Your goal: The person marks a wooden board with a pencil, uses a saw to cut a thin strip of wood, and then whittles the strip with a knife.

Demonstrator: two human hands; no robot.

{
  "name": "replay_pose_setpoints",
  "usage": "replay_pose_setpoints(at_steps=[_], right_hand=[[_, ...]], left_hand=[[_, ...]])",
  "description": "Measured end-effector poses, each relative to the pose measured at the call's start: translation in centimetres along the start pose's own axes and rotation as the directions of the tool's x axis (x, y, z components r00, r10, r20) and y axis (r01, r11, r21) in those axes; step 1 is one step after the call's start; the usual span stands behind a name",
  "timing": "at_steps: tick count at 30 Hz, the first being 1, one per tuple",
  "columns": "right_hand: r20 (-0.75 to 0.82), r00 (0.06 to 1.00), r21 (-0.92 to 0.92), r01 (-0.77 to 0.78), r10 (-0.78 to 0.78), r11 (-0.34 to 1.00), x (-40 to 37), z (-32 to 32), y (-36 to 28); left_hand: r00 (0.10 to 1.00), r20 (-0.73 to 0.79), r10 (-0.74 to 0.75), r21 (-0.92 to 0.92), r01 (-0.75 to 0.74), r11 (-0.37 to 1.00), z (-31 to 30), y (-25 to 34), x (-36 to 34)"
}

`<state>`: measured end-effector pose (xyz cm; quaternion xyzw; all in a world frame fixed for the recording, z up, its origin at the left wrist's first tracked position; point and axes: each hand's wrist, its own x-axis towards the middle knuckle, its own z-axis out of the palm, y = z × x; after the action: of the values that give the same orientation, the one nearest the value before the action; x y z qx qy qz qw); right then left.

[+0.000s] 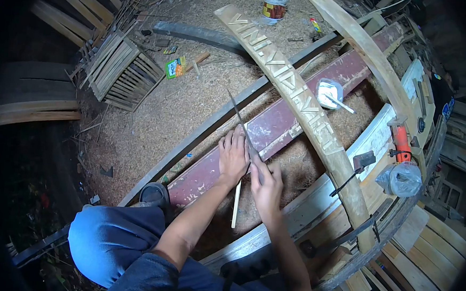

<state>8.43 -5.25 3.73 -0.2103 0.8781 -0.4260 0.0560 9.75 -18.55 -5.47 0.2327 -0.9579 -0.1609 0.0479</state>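
My left hand (233, 159) presses a thin pale wooden strip (236, 205) down against the dark red plank (201, 176). The strip's lower end sticks out below my wrist, over the gap beside the plank. In my right hand (265, 186) is a long, narrow, dark-bladed cutting tool (239, 111). Its fingers are wrapped around the handle end, and the tapered blade points up and away, passing close along the left hand's fingers. Whether the blade has teeth, and whether it touches the strip, I cannot make out.
A curved board (319, 127) with small strips laid along it crosses the plank at right. Near it are a white tub (329, 93) with a brush, an orange power tool (402, 142) and a plastic bag (405, 179). A paint can (274, 7) and slatted wooden piece (124, 72) stand farther off.
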Motion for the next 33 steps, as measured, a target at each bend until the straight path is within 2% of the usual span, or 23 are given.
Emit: replay_pose_setpoints(at_steps=[2, 4, 6, 8, 9, 14, 16, 18, 21, 24, 25, 28, 29, 32, 33], right_hand=[[0.022, 0.999, 0.022, -0.03, 0.03, 0.999, 0.0, 0.4, 0.3], [-0.022, 0.998, 0.096, -0.055, 0.057, 0.994, -0.3, -0.8, 0.2], [-0.015, 0.998, 0.086, -0.059, 0.061, 0.995, 0.0, -0.5, 0.4], [-0.029, 0.999, 0.049, -0.018, 0.02, 0.999, 0.8, 1.0, -0.3], [-0.049, 0.999, 0.024, 0.001, 0.0, 1.0, 1.1, 1.9, -0.2], [-0.046, 0.999, 0.068, -0.007, 0.01, 0.998, -1.1, -0.3, 0.1], [0.028, 0.993, 0.024, -0.119, 0.118, 0.993, -3.1, -1.8, 0.1], [-0.009, 0.995, 0.03, -0.102, 0.102, 0.994, -2.6, -0.7, 0.6], [-0.085, 0.996, 0.043, 0.033, -0.029, 0.999, 2.2, 1.9, -0.1], [-0.068, 0.998, 0.076, -0.004, 0.009, 0.997, -0.9, 0.7, 0.6], [0.0, 0.997, 0.023, -0.072, 0.072, 0.997, -2.2, -1.3, -0.3], [-0.031, 0.999, -0.023, -0.039, 0.038, 0.999, -2.8, -1.4, -0.3], [-0.063, 0.997, 0.049, -0.052, 0.055, 0.997, -2.0, -0.5, -0.4], [-0.012, 0.999, 0.07, -0.045, 0.046, 0.997, -0.1, 0.4, 0.3], [-0.014, 0.999, 0.077, -0.045, 0.046, 0.996, -0.6, -0.3, 0.0]], left_hand=[[1.0, 0.016, 0.009, -0.03, -0.009, 1.0, 0.2, -0.2, 0.2], [0.998, 0.003, 0.058, 0.034, -0.058, 0.998, -0.2, 0.2, -0.1], [0.998, 0.02, 0.052, 0.026, -0.052, 0.998, -0.1, 0.0, -0.4], [0.996, -0.049, 0.069, -0.024, -0.071, 0.997, 0.5, -0.4, -0.2], [0.997, -0.032, 0.064, -0.03, -0.065, 0.997, 0.5, -0.5, -0.1], [0.999, -0.013, 0.039, -0.039, -0.039, 0.998, 0.4, -0.2, 0.0], [0.999, -0.03, 0.035, -0.045, -0.036, 0.998, 0.2, -0.1, 0.1], [0.999, -0.011, 0.038, -0.007, -0.038, 0.999, -0.1, 0.2, -0.1], [0.998, 0.032, 0.046, 0.036, -0.048, 0.998, -0.8, 0.3, 0.0], [0.999, 0.005, 0.037, 0.009, -0.037, 0.999, -0.5, 0.2, 0.2], [0.999, -0.022, 0.041, -0.011, -0.041, 0.999, -0.6, 0.3, 0.2], [0.999, 0.02, 0.035, 0.018, -0.035, 0.999, -0.8, 0.4, 0.1], [0.999, -0.016, 0.033, -0.007, -0.033, 0.999, -0.8, 0.5, 0.1], [0.999, -0.016, 0.05, 0.027, -0.05, 0.998, -0.1, 0.0, 0.0], [0.999, -0.021, 0.033, -0.012, -0.033, 0.999, -0.2, 0.1, 0.1]])
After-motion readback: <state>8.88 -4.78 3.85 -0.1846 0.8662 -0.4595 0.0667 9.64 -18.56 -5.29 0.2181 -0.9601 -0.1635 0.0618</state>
